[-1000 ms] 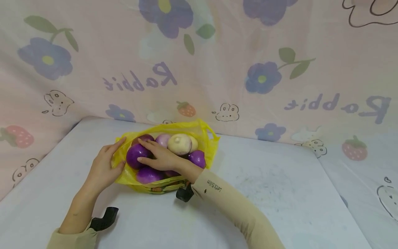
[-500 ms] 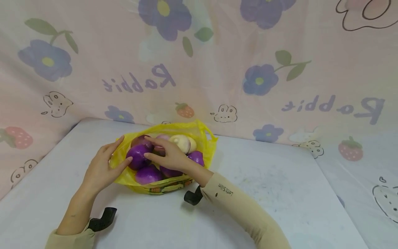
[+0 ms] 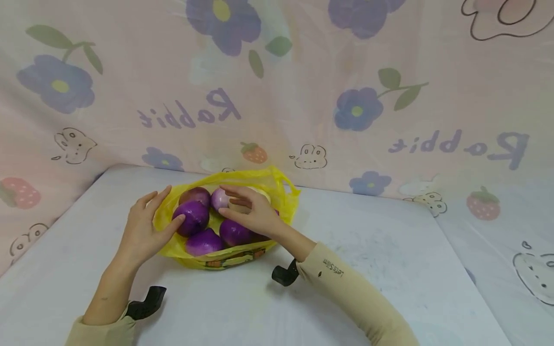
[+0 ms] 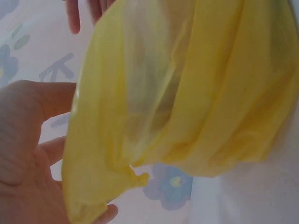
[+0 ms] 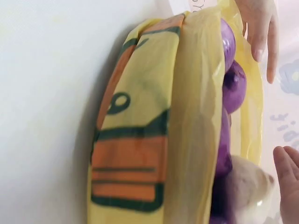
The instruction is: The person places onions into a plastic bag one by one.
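Observation:
A yellow plastic bag [image 3: 177, 257] lies with its mouth spread, holding several shiny purple onions [image 3: 196, 222] and a pale onion [image 5: 247, 189], mostly covered by my right hand in the head view. My left hand [image 3: 143, 230] is at the bag's left rim, fingers extended along it and thumb tip overlapping the nearest purple onion. In the left wrist view this left hand [image 4: 23, 140] appears beside the thin plastic. Over the right half of the opening hovers my right hand [image 3: 255, 211], loosely bent fingers and thumb apart, nothing between them.
The bag rests on a white table [image 3: 368, 259] toward its back left, close to a patterned cloth backdrop [image 3: 277, 96]. A bag handle loop [image 3: 291, 186] sticks up at the right. Black wrist mounts [image 3: 147, 303] jut from both sleeves.
My right hand has drawn back to the right from the left purple onions, uncovering the middle of the bag. My left thumb has shifted onto the left onion; the bag stays in place.

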A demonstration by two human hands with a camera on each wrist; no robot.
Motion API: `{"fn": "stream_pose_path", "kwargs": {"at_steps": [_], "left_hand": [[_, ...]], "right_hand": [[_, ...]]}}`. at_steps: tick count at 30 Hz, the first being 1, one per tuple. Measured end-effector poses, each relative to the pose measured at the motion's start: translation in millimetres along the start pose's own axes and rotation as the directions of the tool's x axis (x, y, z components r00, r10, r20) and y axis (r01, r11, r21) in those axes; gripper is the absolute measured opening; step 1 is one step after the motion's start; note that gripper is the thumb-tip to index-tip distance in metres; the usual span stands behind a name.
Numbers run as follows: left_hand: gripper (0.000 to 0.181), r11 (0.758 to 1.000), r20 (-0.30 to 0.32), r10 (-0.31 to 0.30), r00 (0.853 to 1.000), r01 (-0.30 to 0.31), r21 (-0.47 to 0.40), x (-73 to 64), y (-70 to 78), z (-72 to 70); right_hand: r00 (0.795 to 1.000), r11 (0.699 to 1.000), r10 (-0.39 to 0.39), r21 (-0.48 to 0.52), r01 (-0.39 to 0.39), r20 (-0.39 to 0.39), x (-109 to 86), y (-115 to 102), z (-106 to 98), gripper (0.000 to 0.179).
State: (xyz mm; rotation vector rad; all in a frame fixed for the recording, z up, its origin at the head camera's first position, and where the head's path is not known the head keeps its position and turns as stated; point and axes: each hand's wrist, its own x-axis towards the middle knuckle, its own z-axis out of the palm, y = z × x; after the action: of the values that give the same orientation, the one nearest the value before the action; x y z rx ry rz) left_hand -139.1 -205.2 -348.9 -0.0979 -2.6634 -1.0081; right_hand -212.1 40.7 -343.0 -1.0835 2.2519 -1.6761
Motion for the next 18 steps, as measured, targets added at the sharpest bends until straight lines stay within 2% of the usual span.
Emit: {"fn": "stream_pose_path", "kwargs": {"at_steps": [3,10,15,18], "left_hand": [[0.069,1.0,-0.025,0.009,1.0,-0.009,-0.029,1.7,5.2,2.4],[0.066,0.995,-0.102,0.069,0.992,-0.076,-0.063,5.8,20.6,7.7],[0.066,0.991,-0.099,0.108,0.989,-0.115,-0.068,9.5,28.6,12.8],[0.066,0.99,-0.084,0.115,0.99,-0.121,-0.067,11.4,34.1,15.9]], "right_hand": [[1.0,1.0,0.0,-0.004,0.0,-0.027,-5.3,-0.3,-6.1,0.051],[0.994,1.0,0.024,-0.006,-0.025,-0.109,-18.4,-1.7,-20.7,0.048],[0.984,1.0,-0.028,-0.01,0.027,-0.176,-25.8,1.3,-31.1,0.045],[0.975,0.997,-0.062,-0.05,0.052,-0.213,-29.9,3.7,-37.6,0.045]]}}
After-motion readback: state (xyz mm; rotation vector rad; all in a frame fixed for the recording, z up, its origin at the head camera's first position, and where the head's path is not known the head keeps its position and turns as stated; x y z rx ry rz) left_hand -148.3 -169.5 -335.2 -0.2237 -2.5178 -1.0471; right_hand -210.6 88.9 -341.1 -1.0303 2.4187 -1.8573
